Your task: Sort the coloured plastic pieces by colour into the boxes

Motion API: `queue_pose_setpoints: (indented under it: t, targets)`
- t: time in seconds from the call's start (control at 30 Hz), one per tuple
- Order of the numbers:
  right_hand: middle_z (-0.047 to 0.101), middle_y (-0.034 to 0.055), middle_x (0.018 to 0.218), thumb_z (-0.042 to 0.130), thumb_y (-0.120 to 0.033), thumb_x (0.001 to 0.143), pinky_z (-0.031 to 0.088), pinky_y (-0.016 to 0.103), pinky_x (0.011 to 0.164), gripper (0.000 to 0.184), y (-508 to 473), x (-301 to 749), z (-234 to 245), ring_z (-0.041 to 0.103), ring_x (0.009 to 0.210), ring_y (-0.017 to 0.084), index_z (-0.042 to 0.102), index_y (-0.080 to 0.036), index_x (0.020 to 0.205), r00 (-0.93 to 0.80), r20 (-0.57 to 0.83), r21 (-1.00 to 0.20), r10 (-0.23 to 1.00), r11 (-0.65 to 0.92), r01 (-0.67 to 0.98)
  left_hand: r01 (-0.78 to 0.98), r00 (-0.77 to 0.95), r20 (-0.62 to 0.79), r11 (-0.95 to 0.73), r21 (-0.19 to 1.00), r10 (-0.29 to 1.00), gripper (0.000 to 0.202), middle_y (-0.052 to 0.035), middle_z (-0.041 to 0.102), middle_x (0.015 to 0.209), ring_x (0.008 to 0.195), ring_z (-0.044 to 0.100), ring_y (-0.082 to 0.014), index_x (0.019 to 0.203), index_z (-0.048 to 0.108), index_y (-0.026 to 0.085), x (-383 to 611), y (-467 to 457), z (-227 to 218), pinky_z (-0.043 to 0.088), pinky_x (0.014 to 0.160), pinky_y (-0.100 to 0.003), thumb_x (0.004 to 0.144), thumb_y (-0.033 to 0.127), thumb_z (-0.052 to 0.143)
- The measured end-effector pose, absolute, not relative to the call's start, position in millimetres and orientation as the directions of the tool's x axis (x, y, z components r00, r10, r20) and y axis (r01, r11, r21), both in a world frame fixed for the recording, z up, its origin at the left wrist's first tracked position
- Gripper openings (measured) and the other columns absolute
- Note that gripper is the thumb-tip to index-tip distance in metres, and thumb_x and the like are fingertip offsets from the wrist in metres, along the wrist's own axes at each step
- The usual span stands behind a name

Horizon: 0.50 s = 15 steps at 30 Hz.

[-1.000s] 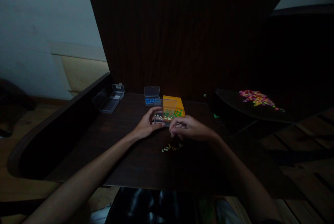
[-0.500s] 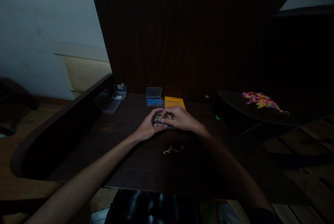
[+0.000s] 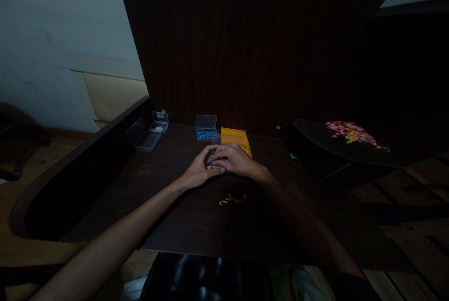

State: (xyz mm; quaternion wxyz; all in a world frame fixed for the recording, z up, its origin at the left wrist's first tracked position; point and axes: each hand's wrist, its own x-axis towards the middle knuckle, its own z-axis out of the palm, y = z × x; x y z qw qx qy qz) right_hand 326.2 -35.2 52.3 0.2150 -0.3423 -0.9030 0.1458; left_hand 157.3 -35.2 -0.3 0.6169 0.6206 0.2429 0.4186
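Note:
Both hands meet over a small clear plastic box [image 3: 213,140] at the middle of the dark wooden table [image 3: 175,216]. My left hand [image 3: 196,172] curls around the box's left side. My right hand [image 3: 234,159] lies over the box's top with its fingers pressed down, hiding most of it. Whatever the box holds is hidden under the fingers. Just behind the hands lies an orange box [image 3: 235,138]. A few small pale and yellow beads [image 3: 233,198] lie loose on the table in front of the hands.
A clear box of blue beads [image 3: 206,130] stands open behind the hands. An empty open clear case [image 3: 150,136] sits at the table's back left. A heap of mixed coloured beads [image 3: 349,131] lies on a dark surface to the right. A dark panel rises behind.
My right hand moved from the table in front of the clear box up onto the box, covering it. The left hand stayed at the box's left side.

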Motion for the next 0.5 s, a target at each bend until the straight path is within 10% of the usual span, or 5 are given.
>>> queue_pose_setpoints:
  t: [0.5]
  targets:
    - [0.073,0.0055,0.092,0.064,-0.012,0.081,0.048,0.027,0.074,0.017,-36.9,335.5,59.1,0.066,0.081,0.016,0.073,-0.018,0.095,-0.573,0.349,-0.388,0.741,0.671,0.632,-0.210,0.507,0.218,-0.126,0.970,0.834,0.065,-0.0094,0.058,0.122,0.110,0.058,-0.0228,0.123,0.048,0.018,157.1,-32.4,-3.7,0.048,0.096,-0.040,0.065,0.020,0.079]
